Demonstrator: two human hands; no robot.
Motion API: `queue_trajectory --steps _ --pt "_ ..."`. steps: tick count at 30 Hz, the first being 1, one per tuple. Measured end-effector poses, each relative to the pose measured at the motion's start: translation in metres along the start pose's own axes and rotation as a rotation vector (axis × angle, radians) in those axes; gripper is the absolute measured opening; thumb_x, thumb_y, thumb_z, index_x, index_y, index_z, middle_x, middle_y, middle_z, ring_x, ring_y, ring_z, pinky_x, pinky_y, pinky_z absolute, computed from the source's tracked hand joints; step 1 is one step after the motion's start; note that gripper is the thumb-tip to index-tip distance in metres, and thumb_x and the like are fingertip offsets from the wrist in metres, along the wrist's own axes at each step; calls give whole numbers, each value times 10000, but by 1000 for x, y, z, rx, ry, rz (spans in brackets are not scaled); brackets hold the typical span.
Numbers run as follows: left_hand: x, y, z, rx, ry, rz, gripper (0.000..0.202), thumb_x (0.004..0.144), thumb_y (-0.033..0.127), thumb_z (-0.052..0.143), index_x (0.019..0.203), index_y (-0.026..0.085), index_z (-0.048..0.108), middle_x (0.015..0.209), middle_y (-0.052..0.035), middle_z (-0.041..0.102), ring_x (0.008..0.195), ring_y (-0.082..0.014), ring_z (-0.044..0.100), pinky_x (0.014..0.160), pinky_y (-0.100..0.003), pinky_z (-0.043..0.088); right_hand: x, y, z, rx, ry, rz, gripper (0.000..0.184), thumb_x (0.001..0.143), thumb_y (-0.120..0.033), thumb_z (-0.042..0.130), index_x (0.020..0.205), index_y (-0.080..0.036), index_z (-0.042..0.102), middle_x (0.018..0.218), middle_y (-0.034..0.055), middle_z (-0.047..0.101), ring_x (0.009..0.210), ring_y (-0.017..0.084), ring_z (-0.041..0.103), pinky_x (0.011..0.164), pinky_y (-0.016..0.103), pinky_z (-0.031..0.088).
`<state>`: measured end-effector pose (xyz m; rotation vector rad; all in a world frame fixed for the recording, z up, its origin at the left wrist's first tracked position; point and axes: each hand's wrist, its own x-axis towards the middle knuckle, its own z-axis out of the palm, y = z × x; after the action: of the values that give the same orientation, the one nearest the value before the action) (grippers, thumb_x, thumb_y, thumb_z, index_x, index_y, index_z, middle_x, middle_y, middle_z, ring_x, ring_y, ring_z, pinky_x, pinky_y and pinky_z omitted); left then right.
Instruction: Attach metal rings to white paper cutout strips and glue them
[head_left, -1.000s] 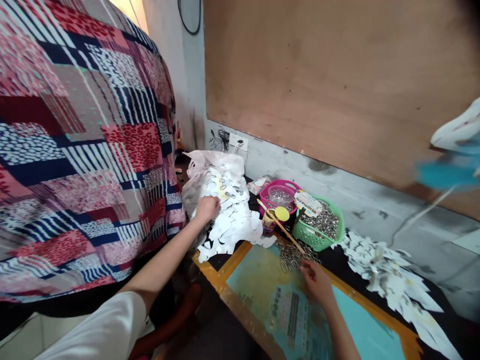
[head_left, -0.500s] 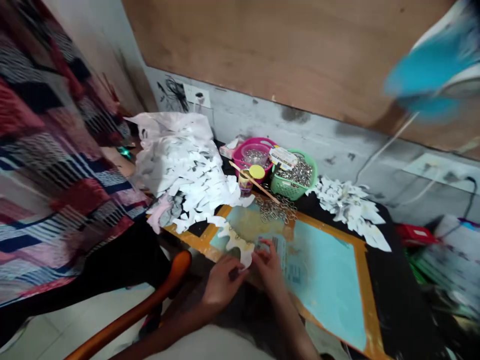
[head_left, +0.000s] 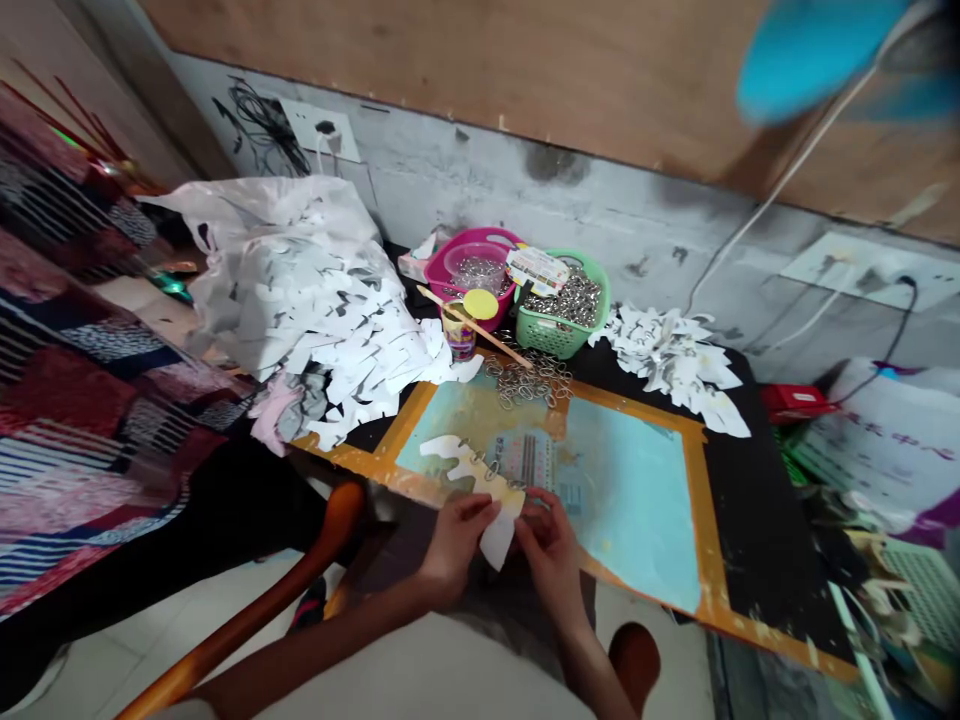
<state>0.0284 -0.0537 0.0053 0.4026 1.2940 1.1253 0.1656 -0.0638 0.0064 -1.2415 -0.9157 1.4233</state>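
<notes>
My left hand (head_left: 455, 540) and my right hand (head_left: 553, 548) meet at the near edge of the table, both pinching a white cut-out card (head_left: 474, 475) that carries small metal rings. The card lies over the turquoise mat (head_left: 637, 500) with an orange border. A loose heap of metal rings (head_left: 529, 378) sits at the mat's far edge. To the left, a big pile of white cards (head_left: 330, 310) spills out of a plastic bag.
A pink bowl (head_left: 472, 268) and a green basket (head_left: 566, 310) hold more rings, with a small cup (head_left: 459, 335) and a wooden stick (head_left: 480, 332) in front. More white cards (head_left: 675, 360) lie at the right. A patterned cloth (head_left: 82, 400) hangs left; an orange chair arm (head_left: 262, 615) is below.
My left hand left the card pile and came back to the near edge with one card. My right hand left the ring heap and joined it. The view swung right and down.
</notes>
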Motion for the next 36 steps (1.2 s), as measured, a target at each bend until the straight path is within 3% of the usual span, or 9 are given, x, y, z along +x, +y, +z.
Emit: queue_trajectory --steps 5,11,17,23,28,36 --pt "-1 -4 0 -31 44 -25 512 436 400 930 826 119 754 818 -53 737 695 -158 647 664 -258 509 6 -2 -1 86 51 94 516 768 -421 736 1204 -275 502 1021 33 683 715 188 660 557 293 545" --pt "-3 0 -7 -36 29 -33 487 424 363 938 816 125 774 788 -41 736 666 -145 634 651 -244 495 31 -2 4 -47 97 -39 218 779 -360 722 930 -211 671 823 19 712 788 186 653 747 305 512" --pt "-4 2 -9 -103 51 -17 481 429 319 940 835 129 768 797 -43 731 676 -139 635 634 -219 487 36 -1 4 -15 182 -59 206 746 -339 752 898 -201 730 811 28 735 769 182 658 785 328 504" --pt "-7 4 -7 -68 -89 -21 336 526 325 901 750 132 741 714 -7 694 601 -108 594 555 -182 448 22 -15 5 -165 26 -77 185 785 -349 735 899 -205 756 785 26 740 713 173 644 709 303 493" --pt "-7 4 -6 -95 -62 -39 386 481 324 913 777 139 749 753 -21 714 632 -131 624 589 -203 486 18 -12 3 -370 3 -151 161 819 -340 706 899 -212 763 826 37 743 749 184 633 692 295 468" --pt "-5 4 -5 -59 -25 -36 453 460 353 922 819 136 753 799 -61 736 699 -201 683 624 -264 539 19 -5 1 -120 -49 7 220 780 -400 749 886 -209 756 767 24 734 683 177 639 664 301 502"
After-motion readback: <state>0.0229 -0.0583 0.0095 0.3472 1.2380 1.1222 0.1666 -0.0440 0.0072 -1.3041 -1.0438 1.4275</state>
